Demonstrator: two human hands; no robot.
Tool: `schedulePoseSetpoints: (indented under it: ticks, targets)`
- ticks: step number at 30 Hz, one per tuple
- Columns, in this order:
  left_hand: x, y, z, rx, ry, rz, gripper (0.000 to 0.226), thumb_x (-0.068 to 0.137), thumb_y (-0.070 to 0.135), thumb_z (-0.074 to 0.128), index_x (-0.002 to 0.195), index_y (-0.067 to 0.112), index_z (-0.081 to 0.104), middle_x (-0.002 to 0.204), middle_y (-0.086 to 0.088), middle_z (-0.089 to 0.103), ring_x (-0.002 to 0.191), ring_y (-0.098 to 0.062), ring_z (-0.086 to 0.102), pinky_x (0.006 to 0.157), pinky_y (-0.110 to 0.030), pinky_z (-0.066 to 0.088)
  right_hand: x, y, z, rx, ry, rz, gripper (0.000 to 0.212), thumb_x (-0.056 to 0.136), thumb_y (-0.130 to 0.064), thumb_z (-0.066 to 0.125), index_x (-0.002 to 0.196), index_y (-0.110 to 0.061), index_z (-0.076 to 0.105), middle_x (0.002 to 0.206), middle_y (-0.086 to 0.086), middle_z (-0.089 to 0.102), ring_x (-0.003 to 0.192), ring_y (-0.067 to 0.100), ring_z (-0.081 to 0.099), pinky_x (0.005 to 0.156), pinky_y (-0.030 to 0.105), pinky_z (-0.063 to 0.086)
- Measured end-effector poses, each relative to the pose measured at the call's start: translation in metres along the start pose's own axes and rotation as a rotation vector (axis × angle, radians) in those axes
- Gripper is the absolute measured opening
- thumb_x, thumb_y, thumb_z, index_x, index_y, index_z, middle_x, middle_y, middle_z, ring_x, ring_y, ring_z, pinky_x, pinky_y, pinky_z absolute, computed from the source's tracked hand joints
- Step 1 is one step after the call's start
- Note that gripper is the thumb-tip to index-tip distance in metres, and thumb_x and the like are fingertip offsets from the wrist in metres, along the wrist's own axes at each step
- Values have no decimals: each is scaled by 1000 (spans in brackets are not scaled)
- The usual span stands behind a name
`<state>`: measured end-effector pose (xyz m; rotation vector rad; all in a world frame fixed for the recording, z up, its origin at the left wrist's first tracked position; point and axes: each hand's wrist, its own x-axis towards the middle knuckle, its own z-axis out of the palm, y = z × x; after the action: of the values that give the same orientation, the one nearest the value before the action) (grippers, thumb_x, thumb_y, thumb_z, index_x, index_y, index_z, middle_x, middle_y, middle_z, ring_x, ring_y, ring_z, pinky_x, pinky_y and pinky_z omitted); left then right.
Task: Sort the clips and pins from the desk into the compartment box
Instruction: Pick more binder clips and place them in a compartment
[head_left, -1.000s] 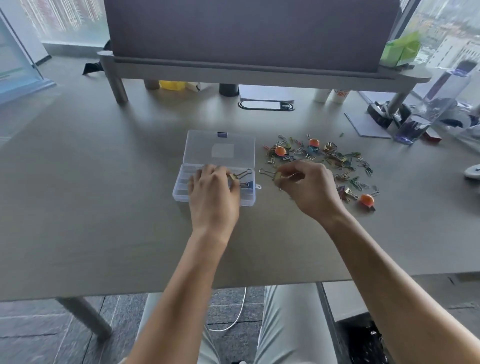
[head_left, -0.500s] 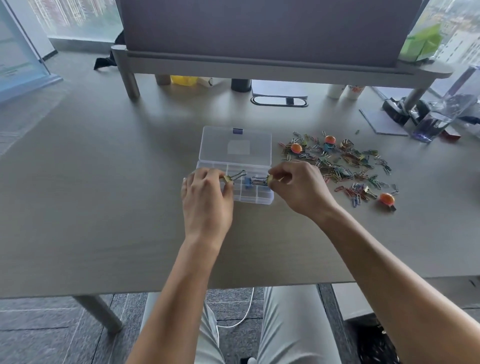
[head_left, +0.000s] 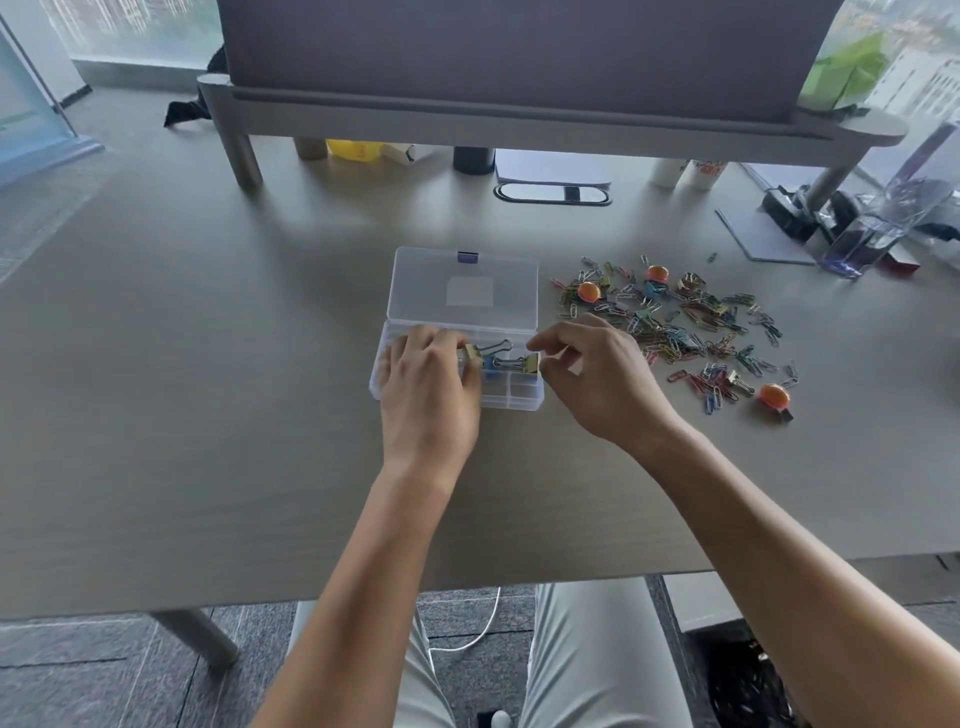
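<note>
Clear plastic compartment box (head_left: 511, 395), lid (head_left: 465, 288) folded flat back toward the far side, lying mid-desk on a grey wood-grain desk (head_left: 208, 415).

Left hand (head_left: 428, 387), palm down over the box's left half, fingers curled; gold binder clip (head_left: 471, 354) pinched at thumb and forefinger, wire handles pointing right over the compartments.

Right hand (head_left: 597, 374), just right of the box, fingers loosely bent with thumb and forefinger apart; nothing visibly held.

Second gold binder clip (head_left: 530, 362), lying at the box's right end, just off the right fingertips; contact with the fingers hard to tell from this angle. Blue binder clip (head_left: 489, 362) between the two gold ones, in the box's far row; exact compartment not discernible.

Loose pile of coloured paper clips (head_left: 675, 322), spread on the desk right of the box, mixed with a few small binder clips. Three orange round-headed pieces among them: one (head_left: 588, 292) at the pile's near-left, one (head_left: 657, 273) at the far side, one (head_left: 775, 395) at the near-right edge, apart from the bulk.

Monitor riser (head_left: 519, 124) across the far desk, small containers beneath it. Clear plastic packaging (head_left: 883, 228) at far right.
</note>
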<state>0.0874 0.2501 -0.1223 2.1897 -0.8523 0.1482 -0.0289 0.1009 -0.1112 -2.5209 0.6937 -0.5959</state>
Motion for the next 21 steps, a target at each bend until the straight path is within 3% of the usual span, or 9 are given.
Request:
schedulePoseSetpoints:
  ticks: [5, 11, 16, 21]
  targets:
    - [6, 4, 10, 3, -25, 25, 13, 95, 22, 62, 103, 16, 71, 108, -3, 64, 108, -28, 55, 104, -47, 41, -8, 4, 0, 24, 11, -27, 21, 95, -18, 62, 110, -26, 75, 102, -10, 65, 82, 4, 65, 78, 31, 55]
    - [8, 6, 19, 50, -81, 50, 19, 97, 24, 60, 111, 16, 70, 114, -3, 61, 114, -28, 52, 111, -48, 34, -12, 14, -3, 56, 65, 13, 20, 93, -14, 64, 110, -21, 73, 95, -10, 67, 79, -6, 58, 72, 12, 42]
    - [-2, 7, 21, 72, -41, 93, 28, 95, 20, 63, 122, 12, 65, 130, -7, 58, 132, -31, 45, 113, -53, 32, -16, 16, -1, 87, 67, 22, 21, 94, -15, 64, 111, -23, 73, 96, -12, 67, 80, -4, 58, 74, 18, 45]
    - [-23, 11, 17, 159, -119, 140, 36, 97, 22, 58, 133, 24, 61, 151, -6, 44, 148, -28, 27, 122, -57, 12, -19, 11, 3, 98, 40, -11, 31, 93, -14, 60, 118, -26, 73, 98, -11, 65, 82, 6, 61, 79, 29, 52]
